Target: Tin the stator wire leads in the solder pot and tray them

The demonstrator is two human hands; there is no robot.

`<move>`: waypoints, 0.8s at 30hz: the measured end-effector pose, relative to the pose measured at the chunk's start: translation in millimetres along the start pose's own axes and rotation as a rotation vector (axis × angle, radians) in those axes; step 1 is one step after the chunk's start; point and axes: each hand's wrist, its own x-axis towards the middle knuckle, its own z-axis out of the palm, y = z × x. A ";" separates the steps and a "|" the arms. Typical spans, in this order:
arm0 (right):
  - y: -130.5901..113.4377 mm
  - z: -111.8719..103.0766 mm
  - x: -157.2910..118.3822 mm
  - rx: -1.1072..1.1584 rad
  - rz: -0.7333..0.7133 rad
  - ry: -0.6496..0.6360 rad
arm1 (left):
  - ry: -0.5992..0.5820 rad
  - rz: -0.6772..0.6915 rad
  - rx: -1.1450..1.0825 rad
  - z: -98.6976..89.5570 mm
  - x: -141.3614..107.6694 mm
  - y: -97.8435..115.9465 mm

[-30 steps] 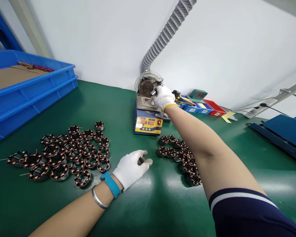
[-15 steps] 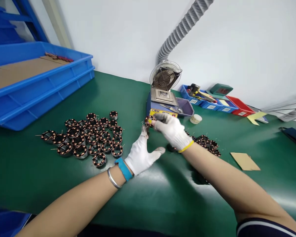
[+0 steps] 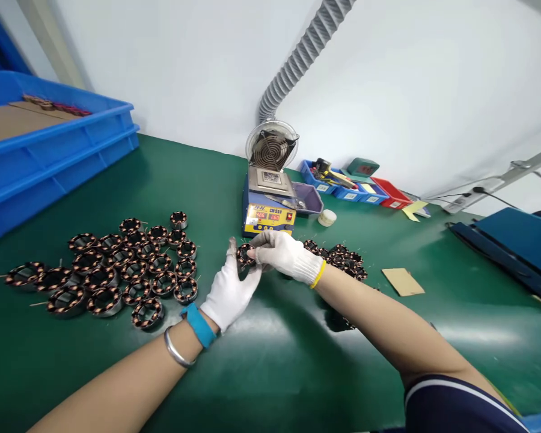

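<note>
Head view: a wound ring [image 3: 243,253] lies right at the fingertips of both white-gloved hands, between the left hand [image 3: 228,293] and the right hand [image 3: 282,255]. Round, it has no clear long axis, and its opening faces roughly toward the viewer. The right thumb and fingers are narrowed in a pinch on its right side; the left fingers curve around it, index upright at its left edge and thumb low, though whether they press on it I cannot tell. Neither hand is clearly nearer. Just beyond the fingers stands a heated unit [image 3: 270,219], a fan [image 3: 271,150] behind it. Left of them spreads a group of rings [image 3: 101,278]; right of them, another cluster [image 3: 346,258] is partly screened by the right forearm [image 3: 379,316], with a cardboard piece [image 3: 403,282] farther right
</note>
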 end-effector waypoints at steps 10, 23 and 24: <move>-61.9 -110.5 87.3 -0.598 -0.331 0.681 | 0.017 0.285 0.289 10.9 -0.3 -3.5; -54.5 -109.5 134.2 -0.855 -0.258 0.698 | 0.018 0.383 0.438 14.4 -1.6 -6.6; -54.3 -108.5 133.4 -0.857 -0.259 0.696 | 0.015 0.384 0.437 14.3 -1.7 -6.6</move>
